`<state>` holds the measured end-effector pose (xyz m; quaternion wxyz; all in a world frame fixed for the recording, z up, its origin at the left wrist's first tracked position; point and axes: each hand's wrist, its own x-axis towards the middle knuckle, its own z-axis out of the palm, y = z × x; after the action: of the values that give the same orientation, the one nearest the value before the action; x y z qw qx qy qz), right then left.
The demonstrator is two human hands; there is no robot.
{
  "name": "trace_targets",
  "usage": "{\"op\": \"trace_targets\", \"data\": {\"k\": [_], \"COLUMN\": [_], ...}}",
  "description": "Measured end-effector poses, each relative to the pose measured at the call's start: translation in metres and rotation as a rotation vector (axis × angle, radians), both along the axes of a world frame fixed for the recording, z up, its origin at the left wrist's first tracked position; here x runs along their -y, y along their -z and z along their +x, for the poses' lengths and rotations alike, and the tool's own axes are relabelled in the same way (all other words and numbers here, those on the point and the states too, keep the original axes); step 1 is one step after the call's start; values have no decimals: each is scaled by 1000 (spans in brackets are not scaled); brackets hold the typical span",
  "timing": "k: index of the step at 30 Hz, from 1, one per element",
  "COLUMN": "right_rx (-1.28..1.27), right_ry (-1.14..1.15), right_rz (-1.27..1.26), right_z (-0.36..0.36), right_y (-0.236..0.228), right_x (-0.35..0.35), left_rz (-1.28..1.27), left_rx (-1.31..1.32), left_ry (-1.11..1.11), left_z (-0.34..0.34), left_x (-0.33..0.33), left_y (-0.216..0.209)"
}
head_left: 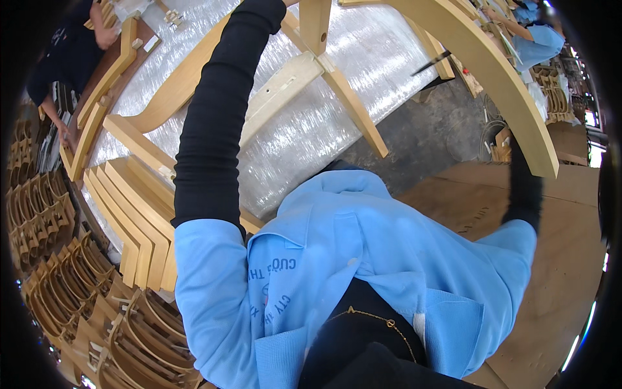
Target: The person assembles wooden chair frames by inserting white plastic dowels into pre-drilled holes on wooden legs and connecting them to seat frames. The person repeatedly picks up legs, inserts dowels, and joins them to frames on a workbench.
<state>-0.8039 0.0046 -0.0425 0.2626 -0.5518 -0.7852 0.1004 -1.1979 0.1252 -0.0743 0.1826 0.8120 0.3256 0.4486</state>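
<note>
My left arm, in a black sleeve, reaches over the table to a wooden frame (314, 26). Only a sliver of my left hand (291, 2) shows at the top edge, beside an upright of the frame; its fingers are out of sight. A pale wooden bar (283, 91) joins the frame at a corner. From the top, a long curved wooden piece (499, 74) sweeps down to the right. My right forearm goes up behind its lower end, and my right hand is hidden. A thin dark pointed rod (430, 63) sticks out near another wooden leg; what holds it cannot be seen.
Shiny plastic wrap covers the table (369, 58). Several angled wooden pieces (133, 220) are stacked at its left. Curved wooden parts (58, 285) fill the lower left. Brown cardboard (551, 259) lies at right. A co-worker's hand (105, 37) shows upper left; a blue-sleeved person (541, 44) works upper right.
</note>
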Motion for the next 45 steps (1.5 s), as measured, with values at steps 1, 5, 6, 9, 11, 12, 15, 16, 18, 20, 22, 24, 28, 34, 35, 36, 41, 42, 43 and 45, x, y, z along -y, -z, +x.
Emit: {"op": "trace_targets", "data": {"k": [1,5,6,9,11,12,15,16,18,20,22,24,28,34,35,36,41,42,43,45], "right_rx": [-132,-626,-708,-735,-598,-501,-374,-449,-508,-487,-522,-489,-448,-907,-990,-887,-372,-336,-332,-145], "right_ry": [113,248,278,201,115,73,90,73,117,114,140,135,116,462,443,379,103,75,84,166], "right_rz": [-37,-186,-113,-57,20,77,63,11,95,1,97,24,-7,355,305,255,-287,-381,-435,-226], "right_z": [-15,-98,-109,-160,-180,-183,-185,-195,-187,-200,-199,-200,-192,-67,-46,-31,2,9,17,14], "right_y": [16,65,74,84,94,99,136,141,151,172,198,186,165,24,-10,-32,-76,-72,-64,-53], "right_x": [19,17,23,-6,-28,-40,-55,-53,-55,-66,-72,-74,-61,-35,-14,13,143,161,180,200], "left_rz": [27,22,39,49,25,11,1,1,85,-38,55,75,70,342,181,240,356,397,455,581], "left_rx": [4,-8,5,-19,-53,-78,-18,12,16,-32,25,46,11,-10,62,-20,-8,-21,3,-33], "left_ry": [19,-16,49,-1,-50,-76,3,-17,37,-42,18,8,-10,-315,-309,-340,-166,-139,-64,0], "left_z": [7,-1,15,5,2,5,25,13,20,15,22,19,19,38,43,51,109,123,146,186], "left_x": [-2,1,-4,5,15,21,10,9,4,21,20,12,16,37,36,38,55,58,59,61], "left_y": [-3,-4,-1,-8,-9,-12,-1,0,-5,-12,-2,1,2,8,10,8,-21,-37,-63,-115]}}
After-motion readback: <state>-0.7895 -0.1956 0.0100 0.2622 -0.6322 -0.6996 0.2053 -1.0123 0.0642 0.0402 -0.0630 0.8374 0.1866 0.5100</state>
